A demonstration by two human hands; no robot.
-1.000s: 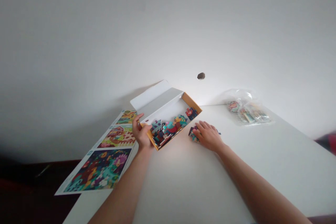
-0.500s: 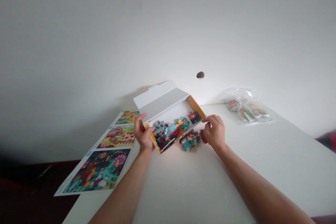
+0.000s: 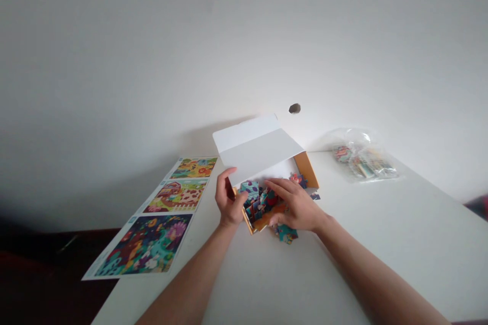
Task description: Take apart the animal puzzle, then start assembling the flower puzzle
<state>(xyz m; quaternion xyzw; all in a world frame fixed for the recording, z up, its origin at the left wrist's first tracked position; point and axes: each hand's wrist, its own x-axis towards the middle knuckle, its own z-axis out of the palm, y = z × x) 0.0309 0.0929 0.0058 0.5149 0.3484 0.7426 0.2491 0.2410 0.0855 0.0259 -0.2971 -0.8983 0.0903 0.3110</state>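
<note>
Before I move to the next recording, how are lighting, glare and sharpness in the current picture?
Head view: a soft shadow darkens the wall left of the open box; the plastic bag shows bright glints; the lower left corner sinks into near-black. Head view too: fine detail is soft, so puzzle pieces beside the right hand blend together.

There are two hands (image 3: 230, 204) (image 3: 299, 206), one box (image 3: 307, 170), three printed pictures (image 3: 143, 245) (image 3: 176, 196) (image 3: 193, 168).
</note>
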